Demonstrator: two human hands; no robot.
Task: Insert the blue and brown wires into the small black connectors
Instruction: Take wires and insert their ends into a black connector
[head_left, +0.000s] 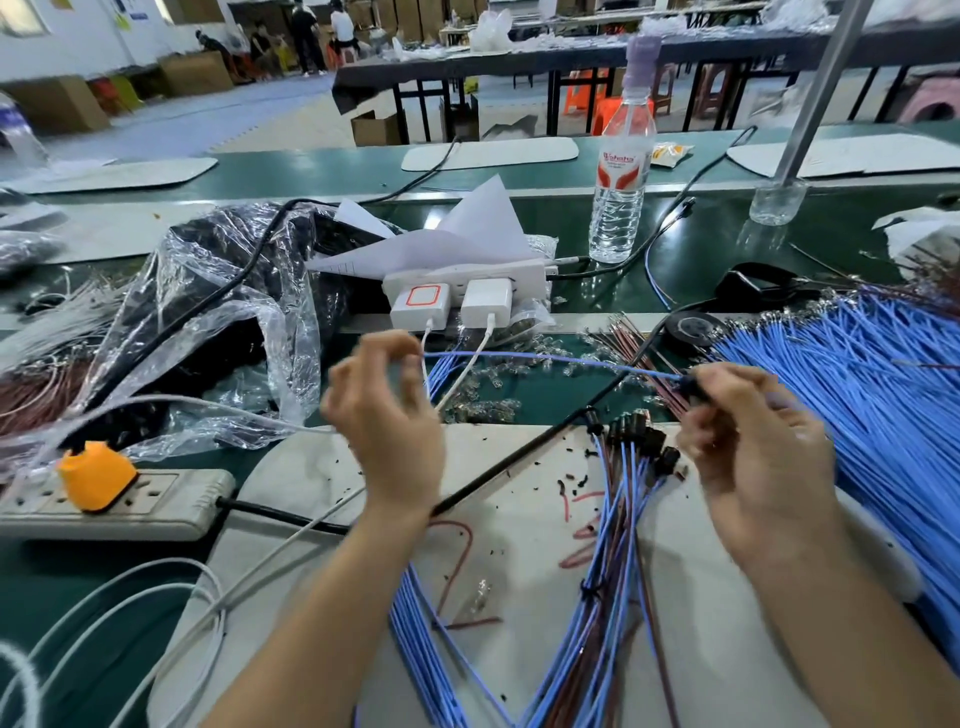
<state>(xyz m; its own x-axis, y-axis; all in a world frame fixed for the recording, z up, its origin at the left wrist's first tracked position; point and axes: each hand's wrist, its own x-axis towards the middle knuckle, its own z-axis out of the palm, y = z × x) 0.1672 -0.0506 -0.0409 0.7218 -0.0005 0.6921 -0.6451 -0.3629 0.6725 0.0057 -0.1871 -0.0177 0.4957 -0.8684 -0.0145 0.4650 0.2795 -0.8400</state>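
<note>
A single blue wire (545, 359) is stretched level between my two hands above the bench. My left hand (384, 410) pinches its left end between thumb and fingertips. My right hand (758, 441) grips a small black connector (693, 388) where the wire's right end enters. Below, on the white mat (519, 519), lies a bundle of blue and brown wires (608, 587) fitted with black connectors (639, 434). More loose blue wires (415, 629) lie by my left forearm. A big pile of blue wires (857, 395) spreads at the right, with brown wires (649, 358) beside it.
A grey power strip (156, 501) with an orange plug (96, 475) sits at the left. White chargers (452, 306) stand behind on another strip, near a water bottle (621, 176). Crumpled clear plastic bags (223, 322) lie at the left. A black cable (519, 452) crosses the mat.
</note>
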